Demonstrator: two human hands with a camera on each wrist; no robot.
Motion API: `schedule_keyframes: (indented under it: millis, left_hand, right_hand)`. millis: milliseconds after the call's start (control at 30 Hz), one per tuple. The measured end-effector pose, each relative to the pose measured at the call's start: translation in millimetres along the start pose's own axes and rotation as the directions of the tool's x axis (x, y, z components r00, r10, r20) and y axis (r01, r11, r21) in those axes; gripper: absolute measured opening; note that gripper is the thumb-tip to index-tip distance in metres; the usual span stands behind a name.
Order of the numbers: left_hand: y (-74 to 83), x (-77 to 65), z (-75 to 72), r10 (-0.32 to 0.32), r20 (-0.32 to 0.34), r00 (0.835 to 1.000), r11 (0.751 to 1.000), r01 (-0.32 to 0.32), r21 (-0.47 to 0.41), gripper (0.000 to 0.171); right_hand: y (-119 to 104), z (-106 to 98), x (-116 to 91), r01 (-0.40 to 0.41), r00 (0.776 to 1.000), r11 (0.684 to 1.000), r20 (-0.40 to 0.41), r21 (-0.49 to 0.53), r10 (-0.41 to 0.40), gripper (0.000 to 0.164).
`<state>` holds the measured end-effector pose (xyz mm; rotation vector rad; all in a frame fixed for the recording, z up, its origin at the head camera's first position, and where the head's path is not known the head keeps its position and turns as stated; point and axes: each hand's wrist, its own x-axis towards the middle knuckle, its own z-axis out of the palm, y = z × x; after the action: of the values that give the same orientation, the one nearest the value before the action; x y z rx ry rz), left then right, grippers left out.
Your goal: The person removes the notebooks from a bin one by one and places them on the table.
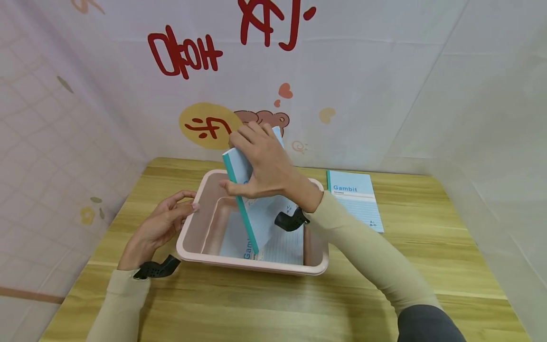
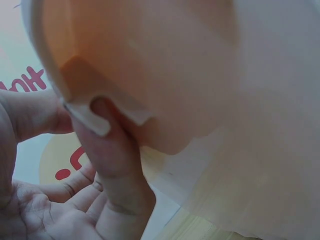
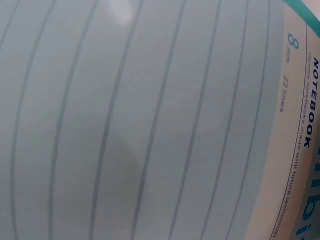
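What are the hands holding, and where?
The right hand holds a notebook by its raised upper end; the left hand pinches the bin by its left rim.

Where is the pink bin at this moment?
In the head view, the pink bin sits on the wood-grain table near mid-picture, held at its left side by the left hand, with a flat-lying notebook to its right.
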<state>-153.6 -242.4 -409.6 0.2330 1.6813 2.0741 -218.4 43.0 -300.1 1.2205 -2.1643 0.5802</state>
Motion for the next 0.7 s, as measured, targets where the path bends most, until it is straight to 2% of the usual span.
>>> schedule_keyframes:
  millis: [367,533,700]
  left_hand:
    - [-1.0,0.1,-1.5,0.015,-0.001,1.0,1.0,-0.015,-0.004,0.023]
    - [-1.4,-0.4,-2.2,0.021,0.007,1.0,1.0,-0.021,-0.011,0.023]
    - [-1.2,-0.2,-2.3,0.027,0.014,1.0,1.0,-0.026,-0.005,0.023]
  right_hand:
    - [13.1,-47.4,11.6,-0.064,0.998,0.997,-0.001,-0.041,0.064,0.062]
    - [25.9,-66.0,10.5,-0.093,0.995,0.995,-0.038,-0.047,0.092,0.061]
    - [40.7,-86.9,2.7,-0.159,0.987,0.984,-0.026,-0.085,0.157,0.066]
